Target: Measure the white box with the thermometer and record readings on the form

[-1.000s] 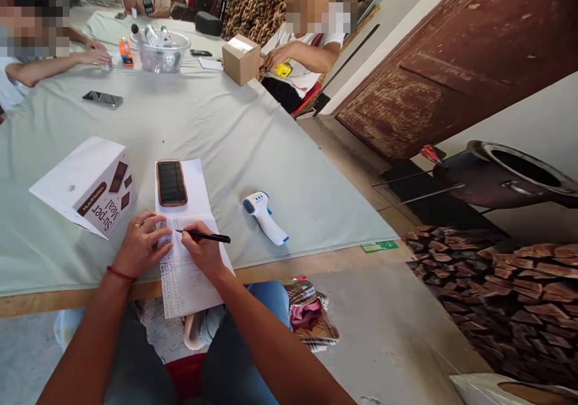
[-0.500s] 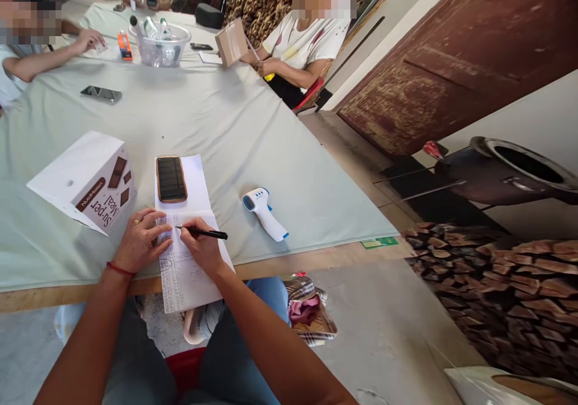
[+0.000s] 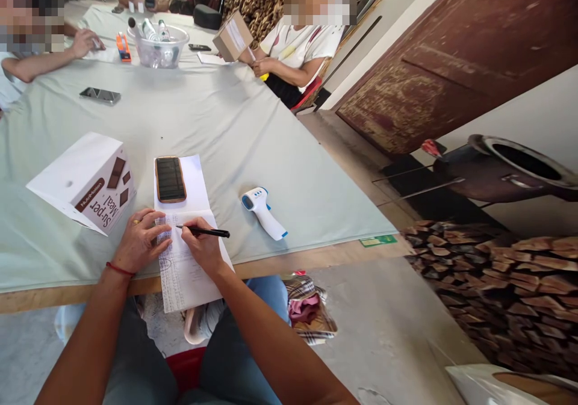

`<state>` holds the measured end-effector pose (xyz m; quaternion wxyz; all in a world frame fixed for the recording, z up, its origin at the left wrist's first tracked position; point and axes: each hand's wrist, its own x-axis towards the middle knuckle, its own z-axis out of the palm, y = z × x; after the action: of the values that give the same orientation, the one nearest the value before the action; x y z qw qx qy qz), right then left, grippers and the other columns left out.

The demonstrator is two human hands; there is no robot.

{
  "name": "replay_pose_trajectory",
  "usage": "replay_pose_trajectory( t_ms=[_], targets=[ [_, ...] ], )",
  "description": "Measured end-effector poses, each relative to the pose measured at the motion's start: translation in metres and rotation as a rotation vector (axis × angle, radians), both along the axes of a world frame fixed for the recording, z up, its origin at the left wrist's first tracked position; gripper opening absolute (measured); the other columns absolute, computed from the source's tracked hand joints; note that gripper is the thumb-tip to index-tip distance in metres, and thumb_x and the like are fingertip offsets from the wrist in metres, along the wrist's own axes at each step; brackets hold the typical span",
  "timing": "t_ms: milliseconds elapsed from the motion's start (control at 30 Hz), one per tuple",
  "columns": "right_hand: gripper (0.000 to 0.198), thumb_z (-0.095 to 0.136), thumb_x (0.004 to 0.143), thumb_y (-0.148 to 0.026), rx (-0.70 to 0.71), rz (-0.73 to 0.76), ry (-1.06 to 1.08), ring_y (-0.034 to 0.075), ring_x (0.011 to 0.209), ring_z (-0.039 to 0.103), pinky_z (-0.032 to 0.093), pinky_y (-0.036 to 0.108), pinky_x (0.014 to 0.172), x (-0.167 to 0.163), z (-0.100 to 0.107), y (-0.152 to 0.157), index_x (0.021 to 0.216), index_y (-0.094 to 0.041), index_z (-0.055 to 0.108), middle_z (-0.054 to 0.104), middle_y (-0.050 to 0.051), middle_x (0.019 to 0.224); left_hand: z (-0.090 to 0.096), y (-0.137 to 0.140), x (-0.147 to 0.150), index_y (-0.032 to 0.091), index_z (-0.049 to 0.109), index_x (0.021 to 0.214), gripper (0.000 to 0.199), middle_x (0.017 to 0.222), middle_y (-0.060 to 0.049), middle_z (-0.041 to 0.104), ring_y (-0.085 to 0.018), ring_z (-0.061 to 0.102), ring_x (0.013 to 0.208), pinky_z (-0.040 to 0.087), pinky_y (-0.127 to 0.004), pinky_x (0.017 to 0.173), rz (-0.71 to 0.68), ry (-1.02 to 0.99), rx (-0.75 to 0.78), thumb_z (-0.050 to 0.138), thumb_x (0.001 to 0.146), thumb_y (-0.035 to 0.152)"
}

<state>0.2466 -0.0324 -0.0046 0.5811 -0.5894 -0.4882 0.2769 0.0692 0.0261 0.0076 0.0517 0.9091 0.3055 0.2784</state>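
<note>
My right hand point(image 3: 202, 247) is closed around a black pen point(image 3: 208, 232), its tip at the handwritten page of an open notebook point(image 3: 192, 281). The notebook's lower part hangs past the table edge. My left hand point(image 3: 143, 239) lies with fingers apart on the page's left side, holding nothing. On the notebook's upper page rests a smartphone point(image 3: 170, 179) in a brown-edged case. Left of it stands a white box point(image 3: 85, 176) with "Su-per Meal" printed on it. A white and blue infrared thermometer point(image 3: 263, 212) lies to the right.
A pale cloth covers the table point(image 3: 217, 116). Farther back are another phone point(image 3: 100, 95), a clear basin point(image 3: 162, 50) of bottles and an orange object point(image 3: 123, 47). Several people sit around; one holds a cardboard box point(image 3: 233, 35). Stacked firewood point(image 3: 506, 284) and a dark pot point(image 3: 497, 170) are at right.
My right hand and the pen have shifted very slightly on the page. The person at far right has tilted the cardboard box a little. My left hand stays in place.
</note>
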Motion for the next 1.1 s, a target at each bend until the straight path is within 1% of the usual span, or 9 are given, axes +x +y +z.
replay_pose_trajectory(
  t_ms=[233,433,800,967,1100],
  targets=[
    [0.013,0.051,0.074,-0.034,-0.023,0.015,-0.023,0.014,0.059,0.053,0.048,0.027,0.062,0.0005,-0.0006,-0.0007,0.072,-0.021,0.056,0.060,-0.001,0.065,0.0018,-0.0008,0.0003,0.025,0.075,0.101,0.021,0.123,-0.006,0.064,-0.027,0.049,0.121,0.041,-0.045,0.105,0.009,0.015,-0.007,0.063,0.088,0.036],
    [0.014,0.052,0.073,-0.035,-0.013,0.014,0.013,0.013,0.057,0.052,0.047,0.027,0.060,-0.0011,0.0009,-0.0012,0.071,-0.021,0.056,0.059,-0.002,0.062,0.0020,0.0000,-0.0003,0.024,0.075,0.100,0.021,0.123,-0.006,0.065,-0.026,0.050,0.120,0.042,-0.045,0.103,-0.017,-0.003,0.053,0.062,0.089,0.037],
    [0.015,0.051,0.074,-0.035,0.019,0.009,0.000,0.012,0.056,0.050,0.045,0.026,0.059,0.0002,0.0000,-0.0013,0.071,-0.021,0.055,0.055,-0.003,0.062,0.0017,0.0005,-0.0002,0.024,0.074,0.100,0.020,0.122,-0.006,0.065,-0.026,0.050,0.120,0.042,-0.045,0.103,-0.013,-0.013,0.051,0.064,0.088,0.036],
    [0.014,0.050,0.074,-0.034,0.008,-0.018,-0.001,0.014,0.060,0.053,0.048,0.028,0.064,0.0005,0.0015,-0.0015,0.071,-0.021,0.055,0.058,-0.002,0.064,0.0021,0.0000,-0.0001,0.024,0.074,0.100,0.020,0.122,-0.006,0.065,-0.026,0.050,0.120,0.043,-0.044,0.103,-0.019,-0.010,0.063,0.064,0.088,0.036],
    [0.014,0.050,0.074,-0.034,-0.002,-0.008,-0.014,0.014,0.060,0.053,0.048,0.028,0.063,0.0005,0.0022,-0.0012,0.072,-0.021,0.055,0.058,-0.002,0.064,0.0018,0.0001,0.0003,0.024,0.074,0.100,0.019,0.123,-0.006,0.065,-0.026,0.050,0.120,0.042,-0.044,0.103,-0.013,-0.011,0.047,0.064,0.088,0.036]
  ],
)
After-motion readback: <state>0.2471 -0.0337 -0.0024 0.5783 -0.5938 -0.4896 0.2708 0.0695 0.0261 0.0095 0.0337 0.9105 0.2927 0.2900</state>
